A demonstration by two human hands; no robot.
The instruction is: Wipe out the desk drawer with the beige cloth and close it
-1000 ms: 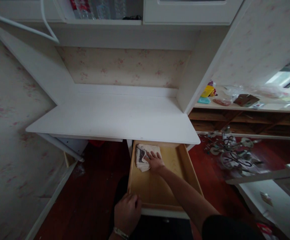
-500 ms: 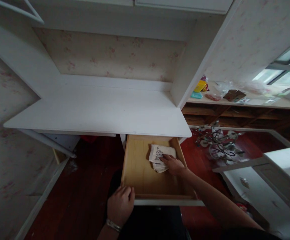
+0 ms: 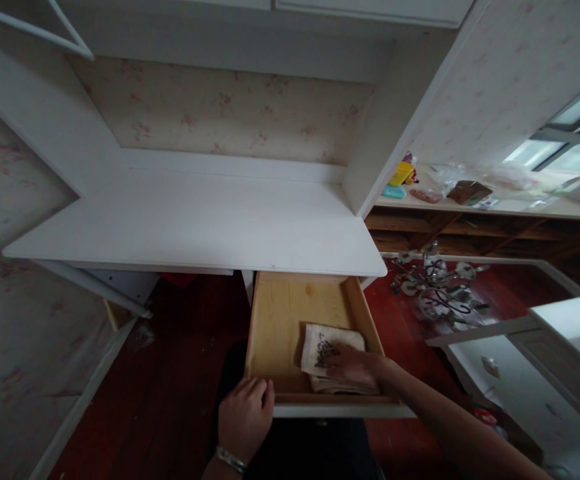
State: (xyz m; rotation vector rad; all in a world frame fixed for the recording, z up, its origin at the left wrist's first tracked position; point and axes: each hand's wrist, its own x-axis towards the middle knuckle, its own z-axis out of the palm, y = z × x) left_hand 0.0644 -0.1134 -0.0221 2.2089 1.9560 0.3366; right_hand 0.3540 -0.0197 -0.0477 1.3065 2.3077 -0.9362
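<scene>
1. Through the head camera I had the cloth (image 3: 315, 350) directly under the right hand (image 3: 355, 365), in the near right part of the drawer. It was pale with a dark print and lay in folds, its upper layer reaching past the fingertips to the left and a lower layer showing just on the near side of the hand.
2. The right hand was palm down on the cloth, its fingers extended rather than closed around it; I saw the fingertips only dimly against the print.
3. The drawer (image 3: 283, 317) stood pulled out around that hand, its bare wooden bottom stretching to the hand's left and beyond it.
4. I had the left hand (image 3: 247, 408) at the drawer's near left corner, fingers curled and touching the edge; whether they gripped it, I could not tell. A bracelet (image 3: 231, 460) circled the wrist behind it.
5. Beyond both hands spread the white desk (image 3: 210, 220), with flowered wallpaper (image 3: 195, 113) behind it.
6. Well to the right of and beyond the right hand, a metal tangle (image 3: 443, 290) sat on the red floor (image 3: 180, 347), and a brown box (image 3: 470, 192) rested on a low shelf (image 3: 530, 209).
</scene>
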